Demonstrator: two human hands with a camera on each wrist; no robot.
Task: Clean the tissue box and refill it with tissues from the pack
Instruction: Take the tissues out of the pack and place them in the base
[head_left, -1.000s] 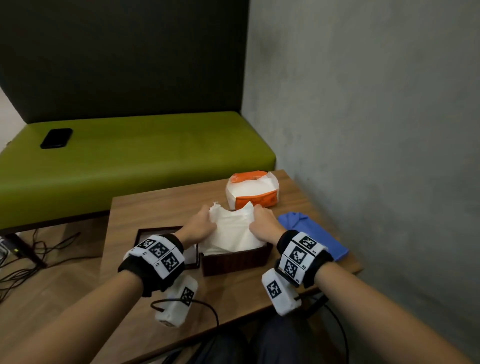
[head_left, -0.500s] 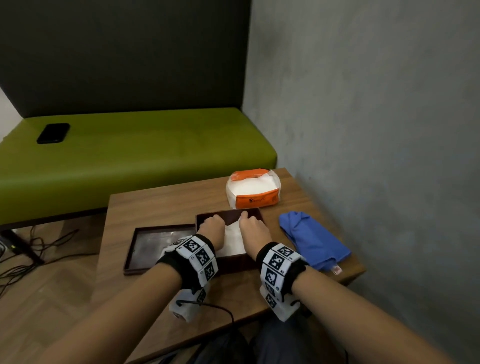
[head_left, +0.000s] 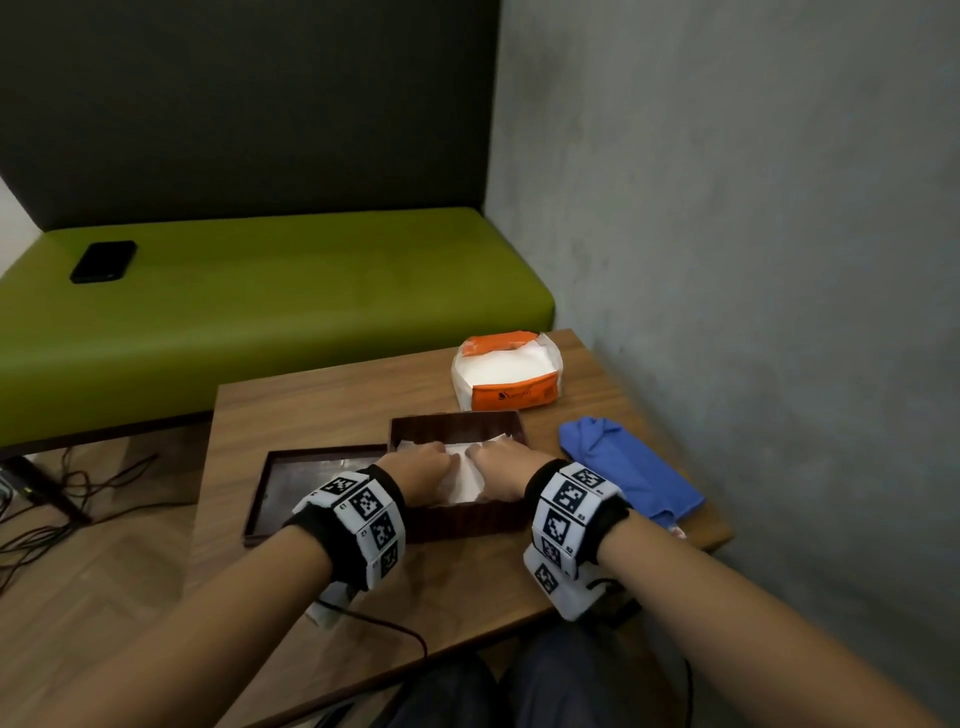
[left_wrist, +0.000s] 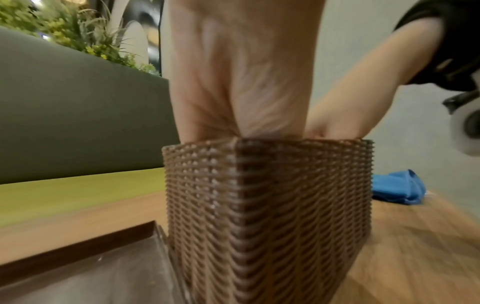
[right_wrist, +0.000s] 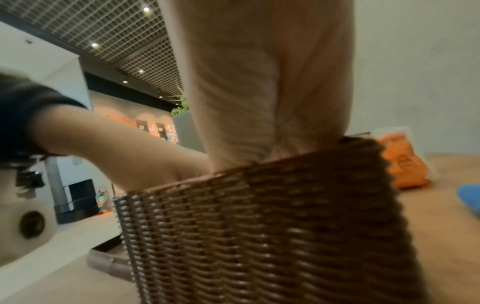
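Observation:
The brown wicker tissue box (head_left: 457, 423) stands open near the table's middle. A stack of white tissues (head_left: 464, 480) lies inside it, rumpled between my hands. My left hand (head_left: 422, 465) and right hand (head_left: 500, 461) are both down in the box, knuckles up. Their fingers curl into the tissues, and the fingertips are hidden. Both wrist views show only the woven box wall (left_wrist: 259, 205) (right_wrist: 259, 226) with the heel of each hand above its rim. The orange tissue pack (head_left: 506, 371), torn open on top, sits just behind the box.
The box's flat brown lid (head_left: 311, 483) lies upturned against the box's left side. A crumpled blue cloth (head_left: 623, 467) lies to the right, near the table's (head_left: 291, 415) edge and the grey wall. A black phone (head_left: 104, 261) rests on the green bench (head_left: 311, 291) behind.
The tissue stack, held above the box a second ago, has gone down into it. My hands followed it in and moved closer together over its middle.

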